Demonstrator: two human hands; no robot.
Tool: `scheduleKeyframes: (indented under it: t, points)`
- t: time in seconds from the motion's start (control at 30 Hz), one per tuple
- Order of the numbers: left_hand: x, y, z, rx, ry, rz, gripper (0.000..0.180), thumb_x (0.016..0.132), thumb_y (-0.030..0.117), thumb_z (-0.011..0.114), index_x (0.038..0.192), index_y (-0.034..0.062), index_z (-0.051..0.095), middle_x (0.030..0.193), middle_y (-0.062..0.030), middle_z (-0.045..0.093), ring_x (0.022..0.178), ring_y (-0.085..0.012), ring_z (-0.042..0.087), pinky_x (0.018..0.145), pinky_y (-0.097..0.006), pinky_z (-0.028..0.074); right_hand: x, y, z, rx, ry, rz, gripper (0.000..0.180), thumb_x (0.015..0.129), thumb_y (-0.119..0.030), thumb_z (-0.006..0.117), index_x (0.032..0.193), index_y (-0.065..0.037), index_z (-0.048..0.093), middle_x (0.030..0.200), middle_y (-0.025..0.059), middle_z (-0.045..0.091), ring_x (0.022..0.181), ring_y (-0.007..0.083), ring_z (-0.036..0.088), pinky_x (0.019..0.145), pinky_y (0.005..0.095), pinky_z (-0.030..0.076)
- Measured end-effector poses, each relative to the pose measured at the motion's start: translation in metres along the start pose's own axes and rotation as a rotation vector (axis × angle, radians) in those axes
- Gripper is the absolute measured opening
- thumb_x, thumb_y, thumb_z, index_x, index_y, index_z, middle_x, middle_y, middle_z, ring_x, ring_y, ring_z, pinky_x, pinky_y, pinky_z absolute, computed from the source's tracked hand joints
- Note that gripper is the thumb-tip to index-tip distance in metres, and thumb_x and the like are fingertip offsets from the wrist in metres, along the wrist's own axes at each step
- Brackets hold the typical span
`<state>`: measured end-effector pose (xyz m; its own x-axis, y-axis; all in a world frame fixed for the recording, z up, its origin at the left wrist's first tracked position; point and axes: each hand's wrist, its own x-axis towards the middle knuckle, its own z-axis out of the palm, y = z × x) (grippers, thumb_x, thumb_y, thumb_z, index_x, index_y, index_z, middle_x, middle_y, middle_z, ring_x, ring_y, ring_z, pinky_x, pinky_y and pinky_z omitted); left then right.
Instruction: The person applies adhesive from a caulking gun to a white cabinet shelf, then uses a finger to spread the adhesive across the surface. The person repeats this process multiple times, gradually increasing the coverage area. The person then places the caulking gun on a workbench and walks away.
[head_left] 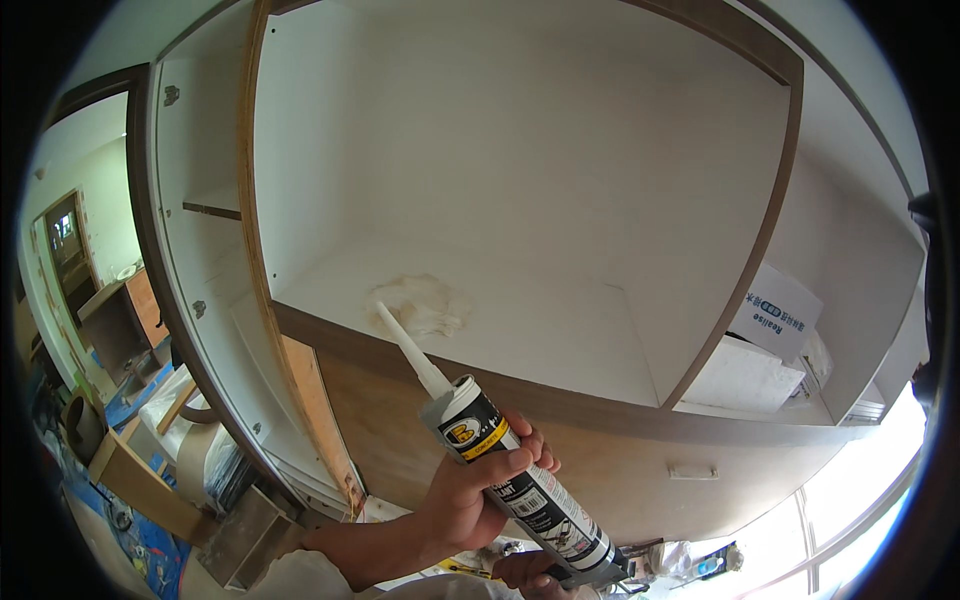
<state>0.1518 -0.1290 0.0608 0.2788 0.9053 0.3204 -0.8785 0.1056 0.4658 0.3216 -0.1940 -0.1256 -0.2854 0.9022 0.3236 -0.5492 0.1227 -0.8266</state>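
White smooth panels line the cabinet (520, 150); brown wood-grain edging (400, 345) frames its open front, bent by the lens. Beige crinkled patch (430, 305) on the cab. floor, L side, nr front edge; film or cloth, can't tell.

Sealant tube (545, 510): blk/wht/yellow cylinder, seated in a grey metal caulk gun (605, 573), tilted up-left, in front of the lower wood panel (400, 425). Nozzle (413, 348): wht plastic, long taper, tip beside patch in view; contact unclear.

L hand (475, 500): closed round mid-tube, thumb across top, fingertips showing on far side. R hand (530, 572): fingers curled at gun's rear, gripping; partly hidden, nr lower edge of view.

Edges/room: main compartment opens wide above nozzle, side walls well apart. Front lip runs just below tip. R-hand bay holds wht box (775, 310), tilted. Metal pull (693, 472) on panel, right of tube. L: hinged side w/ small shelf (212, 211).
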Motion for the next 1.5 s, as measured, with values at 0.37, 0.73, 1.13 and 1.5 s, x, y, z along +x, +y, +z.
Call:
scheduleKeyframes:
  t: [0.37, 0.73, 1.13, 1.5]
  points:
    - [-0.007, 0.004, -0.014, 0.009, 0.008, 0.032, 0.027, 0.087, 0.005, 0.072, 0.11, 0.0133, 0.06, 0.094, -0.0029, 0.059, 0.097, -0.0188, 0.058, 0.099, -0.043, 0.046, -0.009, 0.012, -0.001, 0.01, 0.025, 0.014, 0.031, 0.101, -0.037, 0.065, 0.092, -0.008, 0.056, 0.086, 0.0092, 0.058, 0.082, 0.0252, 0.053, 0.078, 0.0448, 0.045]
    - [-0.005, 0.005, -0.019, 0.005, 0.014, 0.005, 0.029, 0.087, 0.004, 0.073, 0.11, 0.0144, 0.06, 0.094, -0.0023, 0.059, 0.097, -0.0181, 0.058, 0.101, -0.043, 0.045, -0.01, 0.021, 0.0, 0.013, 0.057, 0.015, 0.033, 0.101, -0.037, 0.064, 0.087, -0.009, 0.054, 0.079, 0.0065, 0.054, 0.074, 0.0235, 0.05, 0.071, 0.0441, 0.044]
    - [-0.008, 0.003, -0.027, 0.053, 0.099, -0.002, 0.026, 0.088, 0.0, 0.073, 0.109, 0.0127, 0.061, 0.094, -0.0036, 0.062, 0.097, -0.0202, 0.06, 0.099, -0.044, 0.047, -0.015, 0.05, -0.021, 0.074, 0.047, 0.016, 0.032, 0.099, -0.034, 0.065, 0.085, -0.009, 0.053, 0.078, 0.0058, 0.052, 0.073, 0.0234, 0.049, 0.071, 0.0441, 0.042]
    - [0.008, -0.024, -0.082, 0.51, 0.159, 0.268, 0.032, 0.083, -0.005, 0.08, 0.106, 0.0065, 0.061, 0.097, -0.0056, 0.068, 0.09, -0.0148, 0.069, 0.08, -0.032, 0.059, 0.007, -0.016, -0.016, -0.885, -0.085, 0.577, 0.028, 0.093, -0.023, 0.079, 0.112, -0.002, 0.074, 0.101, 0.0065, 0.077, 0.093, 0.0128, 0.072, 0.088, 0.0285, 0.057]
